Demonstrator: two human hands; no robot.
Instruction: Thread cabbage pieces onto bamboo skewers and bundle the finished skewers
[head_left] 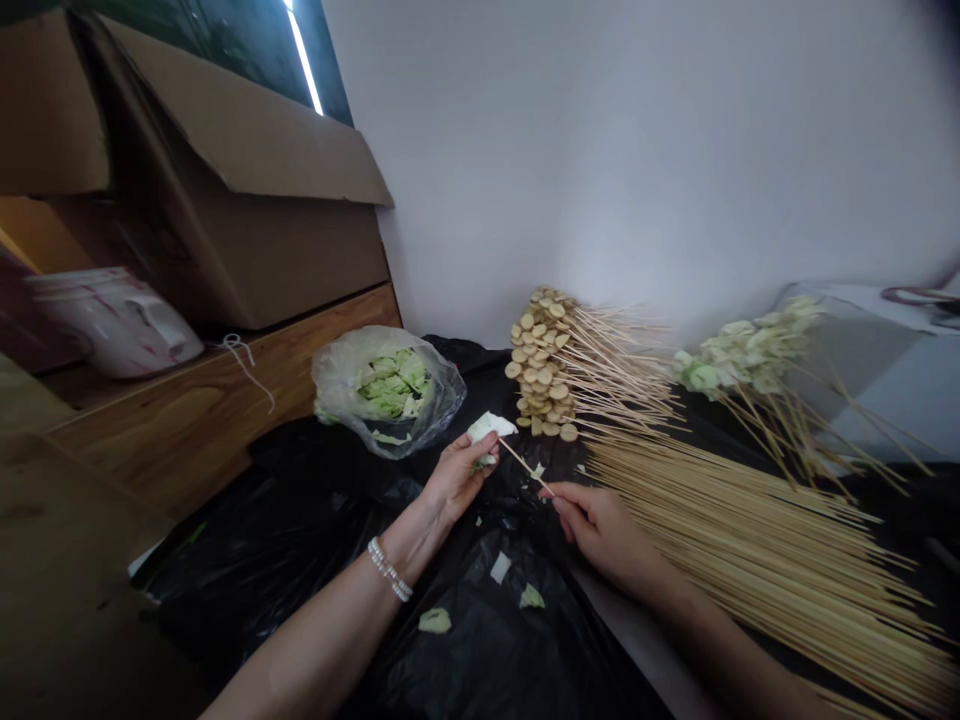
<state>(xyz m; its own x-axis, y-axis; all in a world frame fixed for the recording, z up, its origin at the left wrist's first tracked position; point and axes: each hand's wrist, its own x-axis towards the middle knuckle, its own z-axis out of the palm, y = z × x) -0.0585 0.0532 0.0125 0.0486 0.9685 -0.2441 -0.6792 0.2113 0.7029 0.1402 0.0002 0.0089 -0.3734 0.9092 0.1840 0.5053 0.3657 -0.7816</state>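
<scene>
My left hand (459, 478), with a beaded bracelet at the wrist, is closed on pale cabbage leaf pieces (491, 427). In a pinch, my right hand (589, 520) holds a thin wooden skewer (525, 465) whose far end meets the leaf pieces. Whether the tip has passed through them is hidden by my left fingers. Beyond my left hand, a clear plastic bag (442, 385) lies open with cut green cabbage (396, 382) inside. Loose leaf scraps, among them a pale green one (435, 621), lie on the black plastic sheet (472, 660) below my hands.
Several bare skewers (750, 540) lie in a wide row at right. Behind them are stacked skewers tipped with round pale slices (544, 365) and a bundle of cabbage skewers (757, 350). A cardboard box (285, 250) and a white jug (124, 325) stand at left, before the wall (600, 150).
</scene>
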